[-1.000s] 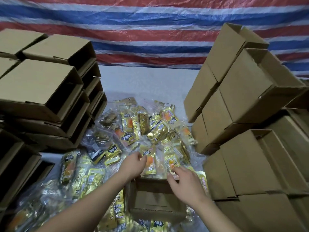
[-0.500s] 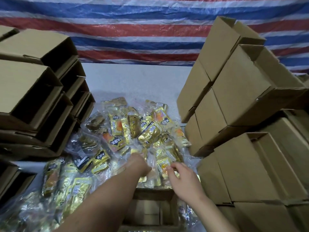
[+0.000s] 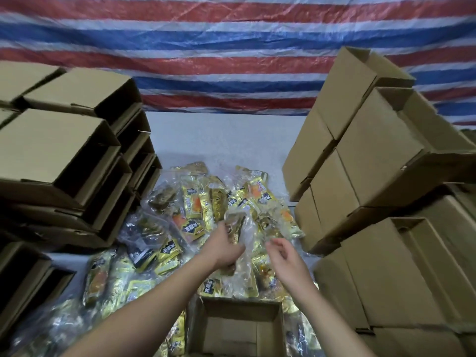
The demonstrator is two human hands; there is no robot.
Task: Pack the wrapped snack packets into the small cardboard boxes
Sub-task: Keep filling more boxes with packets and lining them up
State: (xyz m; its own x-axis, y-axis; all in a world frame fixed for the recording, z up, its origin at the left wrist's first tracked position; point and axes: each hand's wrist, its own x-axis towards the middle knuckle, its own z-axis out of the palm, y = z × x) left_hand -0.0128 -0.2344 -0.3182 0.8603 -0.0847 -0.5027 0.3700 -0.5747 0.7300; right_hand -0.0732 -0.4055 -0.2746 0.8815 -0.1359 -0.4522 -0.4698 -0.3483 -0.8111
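Left hand (image 3: 226, 247) fingers curled round a clear-wrapped snack packet (image 3: 235, 225), lifted just above the heap; forearm runs in from near left. Right hand (image 3: 284, 256) just right of it, fingers loosely bent and spread, holding nothing, hovering over the heap; forearm enters from near right. Held packet's print too blurred to read. Packet pile (image 3: 201, 217) covers the table centre: gold and clear wrappers with black labels carrying bold white characters, not legible enough to transcribe. Open cardboard box (image 3: 235, 331) sits nearest, centre, just below both hands, inside looks empty. Left: stack of empty boxes (image 3: 64, 155) lying on their sides, openings facing right. Right: taller stack of boxes (image 3: 381, 163), leaning. White table (image 3: 221, 140) shows far of the pile; red-white-blue striped tarp (image 3: 231, 47) behind.
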